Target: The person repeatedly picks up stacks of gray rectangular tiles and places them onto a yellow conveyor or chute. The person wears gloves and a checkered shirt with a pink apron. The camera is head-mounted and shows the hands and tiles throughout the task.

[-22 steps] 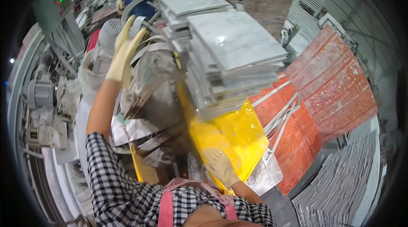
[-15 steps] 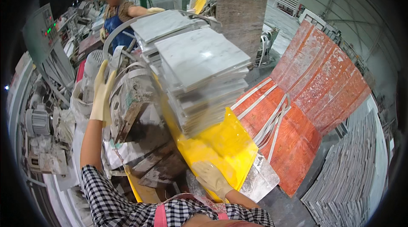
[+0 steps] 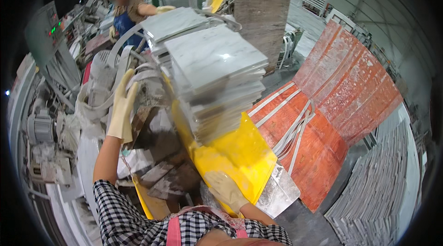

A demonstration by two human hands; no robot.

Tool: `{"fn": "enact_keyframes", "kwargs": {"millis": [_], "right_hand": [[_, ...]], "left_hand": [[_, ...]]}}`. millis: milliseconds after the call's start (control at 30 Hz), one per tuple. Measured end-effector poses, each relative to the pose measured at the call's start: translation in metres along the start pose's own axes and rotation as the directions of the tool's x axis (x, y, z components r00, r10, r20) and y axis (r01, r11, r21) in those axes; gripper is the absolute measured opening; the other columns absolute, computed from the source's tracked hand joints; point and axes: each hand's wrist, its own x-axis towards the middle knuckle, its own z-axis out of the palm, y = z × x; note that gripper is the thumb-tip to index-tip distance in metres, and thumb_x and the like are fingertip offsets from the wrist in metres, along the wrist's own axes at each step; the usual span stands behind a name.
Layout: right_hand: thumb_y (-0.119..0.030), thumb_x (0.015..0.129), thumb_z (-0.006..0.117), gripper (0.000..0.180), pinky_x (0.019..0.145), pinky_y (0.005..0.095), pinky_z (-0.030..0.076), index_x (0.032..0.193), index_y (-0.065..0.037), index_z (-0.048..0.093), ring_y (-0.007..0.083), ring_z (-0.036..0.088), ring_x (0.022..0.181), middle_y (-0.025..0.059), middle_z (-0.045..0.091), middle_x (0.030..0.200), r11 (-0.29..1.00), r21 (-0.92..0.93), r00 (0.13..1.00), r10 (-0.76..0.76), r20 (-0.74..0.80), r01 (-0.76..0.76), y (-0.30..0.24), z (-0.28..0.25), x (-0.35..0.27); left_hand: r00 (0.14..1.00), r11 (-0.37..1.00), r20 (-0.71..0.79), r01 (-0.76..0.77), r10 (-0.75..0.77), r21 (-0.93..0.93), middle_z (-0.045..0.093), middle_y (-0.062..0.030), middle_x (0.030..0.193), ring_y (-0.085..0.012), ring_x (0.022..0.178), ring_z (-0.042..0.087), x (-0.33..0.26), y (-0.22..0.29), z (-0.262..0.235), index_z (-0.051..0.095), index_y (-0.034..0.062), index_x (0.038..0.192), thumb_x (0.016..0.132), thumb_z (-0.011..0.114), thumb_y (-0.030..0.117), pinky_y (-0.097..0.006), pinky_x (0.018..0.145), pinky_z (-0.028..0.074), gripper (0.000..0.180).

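Note:
My left hand (image 3: 122,112), in a cream rubber glove, is raised beside a tall stack of white and grey marble tiles (image 3: 214,57). Its fingers are stretched and apart; a pale flat strap (image 3: 121,68) passes close by the fingertips, and whether they touch is unclear. My right hand (image 3: 226,189), gloved alike, lies flat with spread fingers on the yellow sheet (image 3: 240,154) at the near end of the stack. A shorter pile of tiles (image 3: 175,22) stands behind the first. The strap loops up toward that farther pile.
A co-worker (image 3: 124,17) in a blue apron reaches across the far tiles. Orange boards (image 3: 318,149) with loose white straps (image 3: 295,140) lie at right, near another upright row of thin slabs (image 3: 378,190). Motors (image 3: 41,128) and a control box (image 3: 48,27) line the left.
My left hand has moved slightly right and down, nearer the tiles. The strap loop has shifted and sits lower. My right hand stays on the yellow sheet.

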Motion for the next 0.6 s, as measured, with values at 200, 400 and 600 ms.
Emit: {"fn": "enact_keyframes", "kwargs": {"millis": [200,400,600], "right_hand": [[-0.026,0.097,0.059,0.053,0.121,0.0486,0.032,0.142,0.0,0.055,0.0349,0.051,0.137,0.0202,0.059,0.142,0.995,-0.088,0.994,0.05,0.095,-0.041,0.0,0.011,0.001],[-0.028,0.098,0.057,0.054,0.123,0.046,0.029,0.145,-0.001,0.053,0.034,0.049,0.139,0.0187,0.056,0.147,0.983,-0.173,0.98,0.093,0.179,-0.061,-0.006,0.01,0.01],[-0.026,0.095,0.061,0.056,0.12,0.0509,0.032,0.143,0.001,0.053,0.0417,0.048,0.137,0.0235,0.056,0.145,0.99,-0.133,0.977,0.081,0.197,-0.055,-0.009,0.012,0.018]], "left_hand": [[0.992,0.999,0.128,0.016,-0.01,-0.048,0.053,-0.0137,0.153,-0.0238,0.146,0.044,-0.086,0.009,0.005,0.052,-0.0007,0.148,0.101,0.057,0.007,-0.035,0.121,0.03,0.048],[0.998,0.995,0.016,-0.067,0.066,0.069,0.06,-0.0199,0.145,-0.0307,0.142,0.051,-0.134,0.007,-0.013,0.06,0.0001,0.141,0.099,0.057,0.009,-0.039,0.118,0.035,0.043],[0.982,0.983,-0.14,-0.142,0.125,-0.119,0.067,-0.0189,0.134,-0.0359,0.13,0.06,-0.158,-0.016,-0.007,0.066,0.0033,0.134,0.095,0.064,0.012,-0.042,0.114,0.044,0.039]]}}
